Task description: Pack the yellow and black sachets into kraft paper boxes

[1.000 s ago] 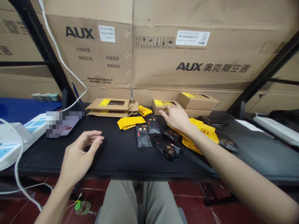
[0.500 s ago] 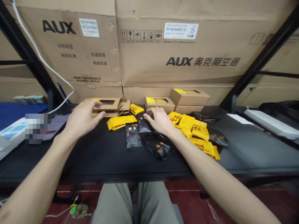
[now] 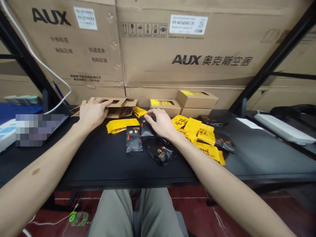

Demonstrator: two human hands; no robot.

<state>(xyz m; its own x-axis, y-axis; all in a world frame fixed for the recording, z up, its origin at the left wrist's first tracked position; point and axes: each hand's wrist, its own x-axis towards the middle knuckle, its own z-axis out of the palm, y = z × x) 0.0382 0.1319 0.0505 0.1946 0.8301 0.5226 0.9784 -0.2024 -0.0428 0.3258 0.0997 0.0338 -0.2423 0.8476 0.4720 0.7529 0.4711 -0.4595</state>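
AUX 奥克斯空调, on a cardboard carton (image 3: 187, 56)

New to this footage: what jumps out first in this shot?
Big AUX cartons fill the background behind the black table. On the table, bright yellow packets lie heaped right of centre, beside black packets in the middle. At the back, the left hand lies on a partly folded kraft box, while the right hand is just above the black packets.
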